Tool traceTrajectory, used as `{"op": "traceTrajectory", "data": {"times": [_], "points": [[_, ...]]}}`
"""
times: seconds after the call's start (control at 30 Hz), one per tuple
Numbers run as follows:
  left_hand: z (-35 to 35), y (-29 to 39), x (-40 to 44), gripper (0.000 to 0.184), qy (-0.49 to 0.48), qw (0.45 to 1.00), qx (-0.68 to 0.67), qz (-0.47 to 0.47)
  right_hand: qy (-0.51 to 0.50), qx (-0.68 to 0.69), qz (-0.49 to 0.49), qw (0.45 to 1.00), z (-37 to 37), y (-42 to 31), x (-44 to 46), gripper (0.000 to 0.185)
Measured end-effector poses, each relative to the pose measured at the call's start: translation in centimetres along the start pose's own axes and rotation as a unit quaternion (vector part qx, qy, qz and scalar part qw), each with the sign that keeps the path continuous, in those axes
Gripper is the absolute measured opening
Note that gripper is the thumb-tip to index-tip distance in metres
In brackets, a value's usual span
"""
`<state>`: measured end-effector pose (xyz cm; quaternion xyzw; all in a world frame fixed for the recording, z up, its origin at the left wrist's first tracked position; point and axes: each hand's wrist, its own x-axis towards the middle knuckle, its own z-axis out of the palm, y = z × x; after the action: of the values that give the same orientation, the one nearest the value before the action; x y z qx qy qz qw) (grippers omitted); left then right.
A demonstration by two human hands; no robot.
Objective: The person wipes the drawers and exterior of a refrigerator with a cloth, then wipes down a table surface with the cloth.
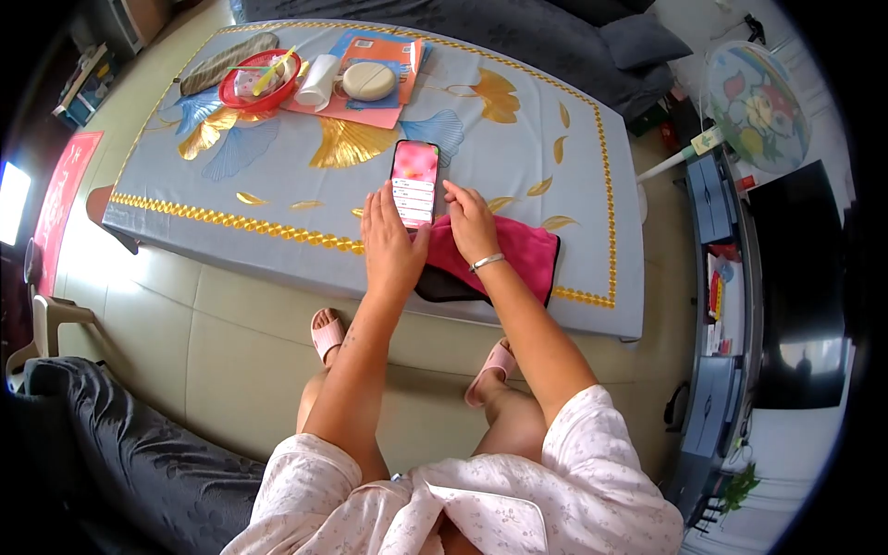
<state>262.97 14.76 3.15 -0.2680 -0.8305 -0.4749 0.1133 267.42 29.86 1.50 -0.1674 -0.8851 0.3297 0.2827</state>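
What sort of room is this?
Likely a home living room: dark sofa with a cushion past the cloth-covered table, and a TV on the right.

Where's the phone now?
The phone is just left of centre in the head view's upper half, between the left hand and right hand, near the pink cloth.

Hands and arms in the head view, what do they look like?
The left hand and right hand are ungloved. A silver-coloured bracelet circles the right wrist; none shows on the left. The loose short sleeves are pale with a small floral print. A few marks on the left forearm are too tiny to identify.
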Motion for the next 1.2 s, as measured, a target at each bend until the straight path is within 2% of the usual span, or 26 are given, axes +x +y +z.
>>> {"op": "traceTrajectory", "data": {"times": [0.03,0.1,0.13,0.2,0.23,0.33,0.5,0.57,0.6,0.67,0.73,0.77,0.8,0.83,0.9,0.93,1.0,1.1,1.2], "points": [[-0.3,0.4,0.1,0.072,0.001,1.0,0.0,-0.002,-0.002,0.0,-0.001,1.0,-0.1,0.2,0.2,0.027],[-0.8,1.5,0.1,0.045,0.045,0.996,0.023,0.077,-0.044,-0.016,-0.003,0.999,-0.4,0.4,0.7,0.031],[-1.2,2.2,-0.1,0.045,0.045,0.996,0.023,0.076,-0.045,-0.016,-0.002,0.999,-0.5,0.0,1.0,0.031],[-1.5,3.8,-0.8,0.023,-0.053,0.992,-0.047,0.1,-0.125,0.01,0.063,0.99,-0.6,-0.6,1.9,0.034],[-1.2,4.3,-1.1,0.018,-0.022,0.993,-0.048,0.103,-0.137,0.01,0.074,0.988,-0.5,-0.8,2.3,0.037],[-0.9,3.9,-1.3,0.016,-0.027,0.995,-0.077,0.064,-0.192,0.078,0.089,0.974,1.0,-0.6,3.6,0.039],[-1.3,3.6,-0.6,0.009,0.001,0.994,-0.084,0.072,-0.217,0.131,0.122,0.96,1.3,-1.4,4.5,0.039],[-1.2,3.5,-0.7,0.009,-0.002,0.994,-0.081,0.072,-0.219,0.176,0.196,0.94,0.8,-1.7,4.6,0.04],[-1.0,3.3,-0.8,0.009,-0.02,0.993,-0.071,0.086,-0.219,0.176,0.196,0.939,0.3,-2.0,4.3,0.04],[-1.0,3.2,-0.9,0.009,-0.038,0.992,-0.063,0.101,-0.137,0.197,0.148,0.959,-0.7,-2.4,2.8,0.038],[-1.1,3.3,-1.0,0.01,-0.032,0.99,-0.086,0.106,-0.121,0.167,0.117,0.972,-2.5,-2.3,1.3,0.035],[-1.1,3.1,-0.8,0.01,-0.029,0.99,-0.087,0.104,-0.075,0.032,-0.011,0.997,-3.8,-2.8,0.5,0.035],[-1.0,2.8,-0.6,0.009,-0.018,0.991,-0.082,0.103,-0.026,-0.104,-0.139,0.985,-4.6,-3.2,-0.4,0.035],[-1.1,2.5,-0.5,0.009,-0.008,0.992,-0.078,0.102,-0.028,-0.105,-0.14,0.984,-5.0,-3.4,-1.6,0.035],[-1.5,2.0,-0.4,0.008,-0.022,0.993,-0.067,0.095,-0.139,-0.055,-0.157,0.976,-5.7,-3.6,-3.8,0.039],[-1.5,1.9,-0.3,0.008,-0.036,0.994,-0.055,0.091,-0.165,-0.081,-0.188,0.965,-6.0,-3.9,-4.6,0.046],[-1.5,2.0,-0.3,0.009,-0.024,0.994,-0.053,0.09,-0.216,-0.163,-0.184,0.945,-6.4,-3.8,-5.4,0.054],[-1.7,2.1,-0.1,0.011,-0.009,0.995,-0.036,0.095,-0.248,-0.233,-0.209,0.917,-6.4,-2.9,-5.1,0.061],[-1.6,2.2,-0.4,0.013,-0.026,0.995,-0.029,0.093,-0.213,-0.277,-0.184,0.919,-6.5,0.5,-2.9,0.06]]}}
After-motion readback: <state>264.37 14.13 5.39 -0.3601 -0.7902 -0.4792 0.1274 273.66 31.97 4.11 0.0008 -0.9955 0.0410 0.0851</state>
